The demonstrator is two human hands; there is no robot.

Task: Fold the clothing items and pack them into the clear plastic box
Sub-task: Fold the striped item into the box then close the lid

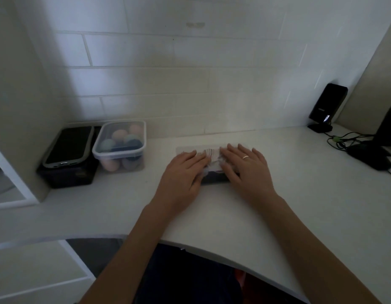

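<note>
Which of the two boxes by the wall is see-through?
The clear plastic box, the one nearer the hands, showing rolled pastel items inside. The black box to its left is opaque, with a dark lid resting on top.

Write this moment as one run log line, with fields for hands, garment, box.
hands: left hand and right hand flat on garment | garment: small, on desk | clear plastic box: left, holds rolled items
</note>
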